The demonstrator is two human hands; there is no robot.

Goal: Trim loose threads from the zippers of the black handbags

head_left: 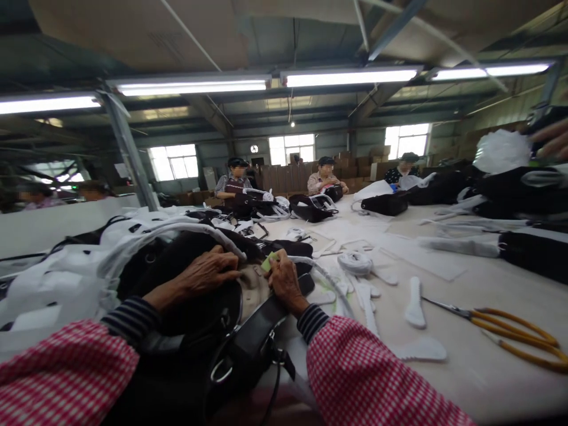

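Note:
A black handbag with metal rings lies in front of me, its beige lining open at the top. My left hand rests curled on the bag's upper edge, fingers closed over the fabric. My right hand is closed in a pinch on a small light-green tag at the bag's opening. White foam-wrapped handles arch over the bag. Both my sleeves are red-and-white check with striped cuffs.
Yellow-handled scissors lie at right on the pale table, beside white foam strips and a tape roll. More black bags and white wrapping crowd the table. Three people sit at the far side; another person's fingers show at far right.

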